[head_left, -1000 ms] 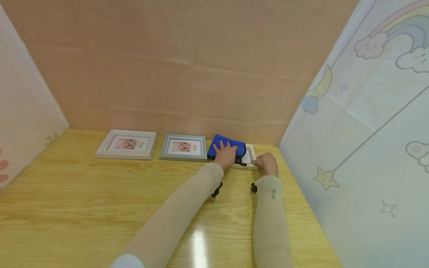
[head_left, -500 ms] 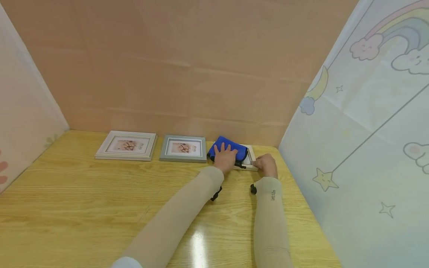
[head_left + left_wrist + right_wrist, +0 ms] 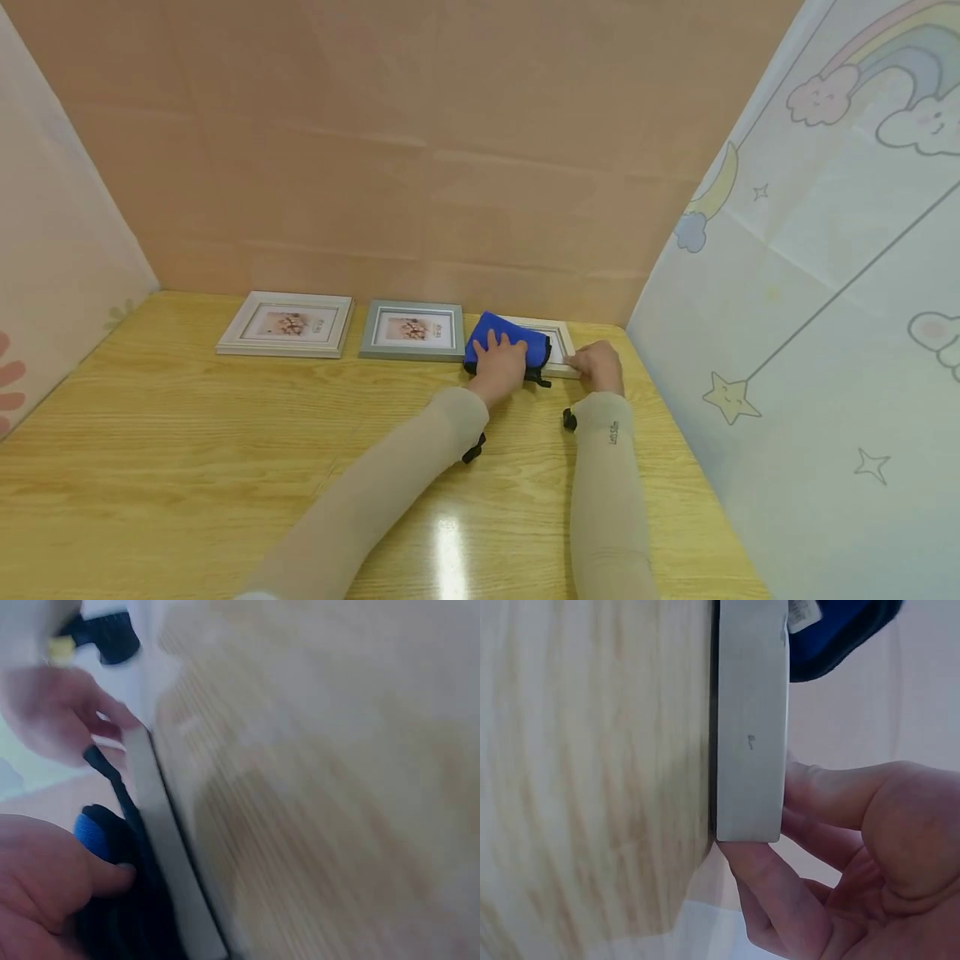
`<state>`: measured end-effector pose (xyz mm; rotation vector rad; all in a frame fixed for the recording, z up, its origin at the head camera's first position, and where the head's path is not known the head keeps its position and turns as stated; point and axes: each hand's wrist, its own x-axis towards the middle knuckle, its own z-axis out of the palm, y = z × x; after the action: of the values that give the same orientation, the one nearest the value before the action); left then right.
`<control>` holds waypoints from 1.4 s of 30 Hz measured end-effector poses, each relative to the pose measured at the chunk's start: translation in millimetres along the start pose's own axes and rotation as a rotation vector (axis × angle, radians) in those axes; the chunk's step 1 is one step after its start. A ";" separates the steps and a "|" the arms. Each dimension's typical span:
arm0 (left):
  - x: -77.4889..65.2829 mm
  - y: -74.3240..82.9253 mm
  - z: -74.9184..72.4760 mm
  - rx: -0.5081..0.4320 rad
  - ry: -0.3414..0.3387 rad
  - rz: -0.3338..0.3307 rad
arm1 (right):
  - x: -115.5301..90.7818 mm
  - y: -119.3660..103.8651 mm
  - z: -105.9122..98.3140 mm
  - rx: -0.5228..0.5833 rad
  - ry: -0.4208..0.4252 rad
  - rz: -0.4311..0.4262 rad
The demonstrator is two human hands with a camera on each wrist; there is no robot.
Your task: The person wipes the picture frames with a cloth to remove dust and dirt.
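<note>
In the head view, a folded blue cloth (image 3: 536,344) with dark edging and a dark strap lies over the left part of a cream picture frame (image 3: 567,337). My left hand (image 3: 500,367) holds this cloth from above, fingers bent onto it. The left wrist view shows that thumb against the cloth's dark edge (image 3: 112,825). At the frame's near right corner, my right hand (image 3: 597,367) pinches the border. In the right wrist view its thumb and fingers (image 3: 772,885) meet the corner of the frame's pale side (image 3: 750,727). The cloth hides much of the frame's picture.
A grey picture frame (image 3: 412,330) lies close to the left of the cloth, and a white picture frame (image 3: 286,324) farther left. All lie along the back of the wooden table (image 3: 225,442), before a brown backdrop (image 3: 420,167). A patterned wall (image 3: 810,333) stands at right.
My left hand and the cloth have shifted toward me and slightly left, uncovering more of the frame's far right part. My right hand stays at the frame's corner.
</note>
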<state>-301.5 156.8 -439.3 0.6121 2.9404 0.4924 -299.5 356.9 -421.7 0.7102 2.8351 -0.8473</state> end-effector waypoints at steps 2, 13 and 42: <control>-5.4 5.4 1.5 0.014 -0.017 -0.001 | 0.8 0.4 -1.3 -0.008 -0.004 -0.001; -19.8 29.6 5.5 0.040 -0.048 0.078 | 9.1 7.1 -4.4 -0.040 0.027 -0.008; 45.8 -6.1 -9.5 -0.177 -0.031 0.035 | 9.2 2.0 6.0 -0.095 0.048 -0.102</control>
<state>-347.1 167.3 -433.6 0.6431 2.8210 0.7302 -307.0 358.9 -429.8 0.5870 2.9535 -0.7118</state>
